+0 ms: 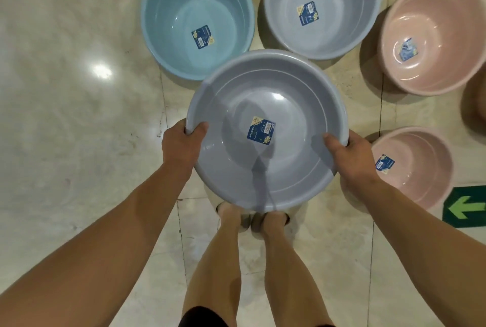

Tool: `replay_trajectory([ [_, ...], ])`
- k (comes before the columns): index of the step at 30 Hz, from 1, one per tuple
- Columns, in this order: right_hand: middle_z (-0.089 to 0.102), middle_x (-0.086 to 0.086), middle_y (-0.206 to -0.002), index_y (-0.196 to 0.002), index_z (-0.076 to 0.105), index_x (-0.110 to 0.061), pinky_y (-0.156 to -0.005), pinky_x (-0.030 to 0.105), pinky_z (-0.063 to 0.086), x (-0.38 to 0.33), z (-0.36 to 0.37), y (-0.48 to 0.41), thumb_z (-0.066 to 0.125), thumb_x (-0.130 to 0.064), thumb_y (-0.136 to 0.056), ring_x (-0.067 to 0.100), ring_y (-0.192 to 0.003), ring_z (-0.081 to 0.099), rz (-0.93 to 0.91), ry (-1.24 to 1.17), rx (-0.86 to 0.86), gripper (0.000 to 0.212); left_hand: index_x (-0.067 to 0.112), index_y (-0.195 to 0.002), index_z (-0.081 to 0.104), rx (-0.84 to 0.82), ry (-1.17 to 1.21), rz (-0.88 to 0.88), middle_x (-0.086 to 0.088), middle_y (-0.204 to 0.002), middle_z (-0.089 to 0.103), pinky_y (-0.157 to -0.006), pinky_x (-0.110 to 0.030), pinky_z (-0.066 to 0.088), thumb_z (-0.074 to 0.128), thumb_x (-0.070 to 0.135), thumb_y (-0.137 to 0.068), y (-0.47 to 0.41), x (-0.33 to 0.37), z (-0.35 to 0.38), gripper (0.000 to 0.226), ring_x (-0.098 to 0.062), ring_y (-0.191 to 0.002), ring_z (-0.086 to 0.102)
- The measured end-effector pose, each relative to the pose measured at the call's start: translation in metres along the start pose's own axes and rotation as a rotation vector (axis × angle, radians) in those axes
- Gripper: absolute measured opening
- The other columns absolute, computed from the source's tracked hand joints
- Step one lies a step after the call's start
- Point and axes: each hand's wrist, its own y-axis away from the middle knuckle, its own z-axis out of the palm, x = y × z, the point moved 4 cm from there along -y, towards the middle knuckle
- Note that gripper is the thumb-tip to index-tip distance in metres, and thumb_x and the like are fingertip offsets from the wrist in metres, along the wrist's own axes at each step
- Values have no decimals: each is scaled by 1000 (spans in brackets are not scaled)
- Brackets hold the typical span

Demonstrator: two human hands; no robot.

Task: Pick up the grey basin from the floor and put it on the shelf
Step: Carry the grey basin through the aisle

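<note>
I have the grey basin (265,142) lifted off the floor above my feet, left hand (181,142) and right hand (352,155) clamped on opposite rims, in front of the 2 basins beyond it; next, I judge, comes carrying it level to the unseen shelf.

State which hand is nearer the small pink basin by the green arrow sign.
Right. The right hand grips the grey basin rim just beside the small pink basin; the left hand holds the opposite rim, across the grey basin.
</note>
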Motion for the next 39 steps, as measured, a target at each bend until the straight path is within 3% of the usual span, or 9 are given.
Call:
replay_trajectory([
  [4,73,7,-92,-96,65,-26,-79,51,60,-58,-9,22,64,-32,-92,31,-86,70,-75,28,7,8,21,-80,66,32,33,23,0,-76,66,-64,-31,53,72,31,-90,13,35,-42,15,-21,-72,64],
  [16,69,6,-91,-102,66,-19,-73,39,55,-183,-3,54,62,-32,-95,31,-86,68,-215,93,-34,15,11,-84,68,106,129,34,-6,-77,66,-66,-35,48,68,33,-93,19,92,-137,23,-25,-73,60],
  [20,70,4,-91,-102,67,-22,-78,45,59,-203,17,35,62,-37,-94,29,-86,68,-215,114,-56,17,7,-90,69,134,137,13,-10,-83,69,-69,-39,52,70,31,-92,-2,94,-146,24,-28,-77,62],
  [25,71,0,-93,-107,69,-25,-81,52,59,-226,45,-3,62,-39,-92,26,-85,69,-202,127,-111,21,15,-91,68,162,127,-46,-6,-84,68,-70,-37,53,69,28,-93,-36,102,-148,13,-30,-82,64],
  [29,72,-4,-87,-102,72,-24,-83,50,59,-251,54,-31,63,-39,-90,22,-84,69,-195,141,-156,21,22,-80,64,182,108,-97,0,-78,65,-64,-31,50,69,30,-93,-60,120,-148,16,-22,-73,61],
  [32,72,-4,-83,-97,72,-23,-83,50,58,-269,57,-51,64,-36,-92,22,-83,69,-194,165,-171,16,17,-87,66,205,88,-118,3,-75,63,-58,-26,46,69,31,-93,-77,133,-146,16,-14,-67,57],
  [39,72,4,-84,-92,69,-29,-82,52,59,-296,79,-104,67,-36,-90,31,-84,69,-176,208,-158,8,15,-88,67,228,102,-139,2,-73,62,-60,-27,46,71,35,-91,-136,143,-131,21,-17,-66,56],
])
